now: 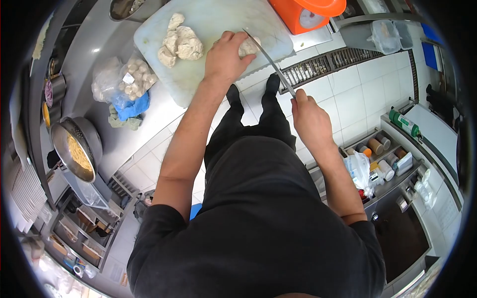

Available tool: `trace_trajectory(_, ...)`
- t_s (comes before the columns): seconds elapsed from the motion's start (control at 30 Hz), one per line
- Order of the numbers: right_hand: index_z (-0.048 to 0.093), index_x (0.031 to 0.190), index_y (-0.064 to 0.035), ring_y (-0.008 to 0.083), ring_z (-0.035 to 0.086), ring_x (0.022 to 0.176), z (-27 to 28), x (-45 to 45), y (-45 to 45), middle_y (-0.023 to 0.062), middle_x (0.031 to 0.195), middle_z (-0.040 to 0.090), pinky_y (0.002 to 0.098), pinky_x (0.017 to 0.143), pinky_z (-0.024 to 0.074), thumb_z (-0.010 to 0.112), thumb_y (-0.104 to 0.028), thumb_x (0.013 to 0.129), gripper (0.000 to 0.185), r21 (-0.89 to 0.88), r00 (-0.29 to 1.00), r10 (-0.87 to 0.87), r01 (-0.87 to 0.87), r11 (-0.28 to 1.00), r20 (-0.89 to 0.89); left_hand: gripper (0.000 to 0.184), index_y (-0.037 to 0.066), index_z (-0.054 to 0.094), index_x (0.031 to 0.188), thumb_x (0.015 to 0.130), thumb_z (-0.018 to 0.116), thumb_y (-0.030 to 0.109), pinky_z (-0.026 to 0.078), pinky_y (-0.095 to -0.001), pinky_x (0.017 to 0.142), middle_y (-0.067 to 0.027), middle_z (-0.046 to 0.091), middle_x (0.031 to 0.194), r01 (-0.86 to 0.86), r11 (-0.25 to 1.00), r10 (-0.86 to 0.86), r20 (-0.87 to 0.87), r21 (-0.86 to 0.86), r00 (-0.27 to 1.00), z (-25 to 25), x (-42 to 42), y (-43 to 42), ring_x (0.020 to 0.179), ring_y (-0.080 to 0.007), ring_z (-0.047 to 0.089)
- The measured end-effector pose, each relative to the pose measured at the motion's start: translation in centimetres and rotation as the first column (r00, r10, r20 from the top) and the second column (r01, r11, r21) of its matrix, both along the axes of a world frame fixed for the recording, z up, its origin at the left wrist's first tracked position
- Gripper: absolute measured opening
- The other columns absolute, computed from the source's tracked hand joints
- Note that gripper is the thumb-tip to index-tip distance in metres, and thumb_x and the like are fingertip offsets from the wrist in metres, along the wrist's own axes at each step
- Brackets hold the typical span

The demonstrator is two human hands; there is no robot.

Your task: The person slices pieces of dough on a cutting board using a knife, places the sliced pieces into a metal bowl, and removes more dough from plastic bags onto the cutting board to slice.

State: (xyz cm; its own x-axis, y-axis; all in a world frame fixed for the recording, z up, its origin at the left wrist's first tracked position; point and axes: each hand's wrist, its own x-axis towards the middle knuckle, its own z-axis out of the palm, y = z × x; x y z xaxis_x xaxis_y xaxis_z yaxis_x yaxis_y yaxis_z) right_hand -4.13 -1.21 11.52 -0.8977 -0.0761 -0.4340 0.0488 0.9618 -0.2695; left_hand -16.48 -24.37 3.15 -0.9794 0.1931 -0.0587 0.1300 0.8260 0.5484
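Note:
On the white cutting board (218, 17), my left hand (226, 57) is closed around one side of a pale, doughy-looking lump (248, 46), thumb and fingers against it. My right hand (310, 119) grips the handle of a long knife (273, 63). Its blade slants up and left across the lump, tip near my left fingertips; whether the edge is in the lump I cannot tell. Several more pale lumps (181, 43) lie in a pile on the board, left of my left hand. Their exact kind is unclear.
An orange kitchen scale (309, 19) stands by the board's right corner. Left of the board are a clear bag of beige pieces (136, 82) and a blue cloth (133, 106). A metal colander (62, 136) holds yellow strands like noodles. A floor drain grate (318, 67) lies beyond my feet.

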Motion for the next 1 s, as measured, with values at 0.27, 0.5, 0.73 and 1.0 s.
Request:
trace_trajectory(0.27,0.053,0.108,-0.0023,0.0444,0.075,0.08,-7.1,-4.0,-1.5,0.024,0.089,0.074,0.0544,0.069,0.0614,0.053,-0.024,0.112,0.022,-0.067,0.999,0.053,-0.053,0.996,-0.013,0.053,0.013,0.069,0.133,0.087,0.088,0.028,0.06,-0.0423,0.091,-0.0101,0.069,0.131,0.011,0.999,-0.007,-0.085,0.051,0.996,-0.5,0.3,-0.6,0.102,-0.0315,0.073)
trace_trajectory(0.5,0.054,0.11,-0.0035,0.0454,0.074,0.076,-1.3,-3.2,-0.5,0.0237,0.089,0.073,0.0543,0.066,0.0607,0.054,-0.024,0.111,0.02,-0.029,0.997,0.071,-0.072,0.997,-0.042,0.051,0.01,0.067,0.135,0.089,0.085,0.024,0.058,-0.0444,0.096,-0.0098,0.069,0.131,-0.014,0.994,-0.001,0.142,0.107,0.99,1.0,0.0,-1.0,0.104,-0.0327,0.073)
trace_trajectory(0.73,0.053,0.109,-0.0042,0.0474,0.074,0.076,0.3,-0.6,-0.6,0.0248,0.089,0.072,0.0556,0.066,0.0608,0.053,-0.025,0.112,0.021,0.02,0.998,0.045,-0.046,0.999,0.046,0.051,0.009,0.07,0.13,0.085,0.09,0.026,0.06,-0.0386,0.086,-0.0076,0.072,0.125,-0.006,0.993,0.003,0.025,0.118,1.0,-0.3,0.0,-1.3,0.094,-0.027,0.072)
trace_trajectory(1.0,0.052,0.108,-0.0028,0.0481,0.073,0.079,-6.8,-2.7,-2.3,0.0259,0.088,0.073,0.0594,0.069,0.0581,0.053,-0.023,0.112,0.021,-0.061,0.999,0.035,-0.035,0.997,0.001,0.051,0.009,0.07,0.13,0.085,0.09,0.026,0.06,-0.0383,0.087,-0.007,0.072,0.124,0.006,0.994,-0.006,-0.004,0.113,1.0,-0.9,0.1,-1.5,0.094,-0.0263,0.073)
